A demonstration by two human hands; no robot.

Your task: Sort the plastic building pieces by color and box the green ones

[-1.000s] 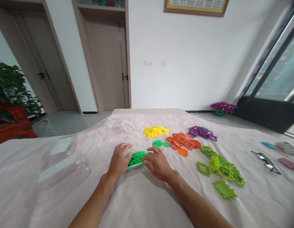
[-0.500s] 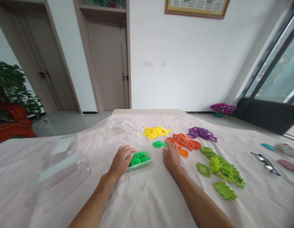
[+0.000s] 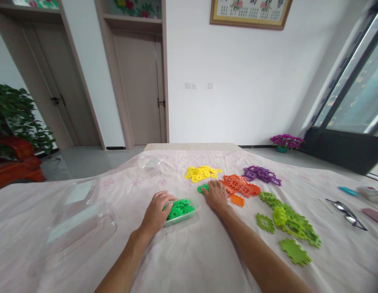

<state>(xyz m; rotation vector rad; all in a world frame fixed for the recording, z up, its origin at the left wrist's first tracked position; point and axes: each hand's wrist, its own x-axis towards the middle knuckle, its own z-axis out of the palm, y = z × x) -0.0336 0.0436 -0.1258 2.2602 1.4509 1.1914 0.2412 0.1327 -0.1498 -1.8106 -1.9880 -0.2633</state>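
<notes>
A small clear tray (image 3: 189,217) filled with dark green plastic pieces (image 3: 180,208) lies in the middle of the pale cloth. My left hand (image 3: 157,213) grips its left edge, fingers curled over the rim. My right hand (image 3: 216,194) lies on the cloth beyond the tray, fingers closing over a few loose dark green pieces (image 3: 202,188). Whether any piece is held is hidden under the fingers.
Sorted piles lie ahead: yellow (image 3: 201,173), orange (image 3: 240,186), purple (image 3: 260,174), and light green (image 3: 288,223) at right. A big clear container (image 3: 73,223) lies at left, another clear lid (image 3: 149,162) farther off. Glasses (image 3: 346,208) lie at far right.
My right hand left the tray's right side and reached forward to the loose green pieces beside the orange pile. My left hand kept hold of the tray. The view tilted slightly down.
</notes>
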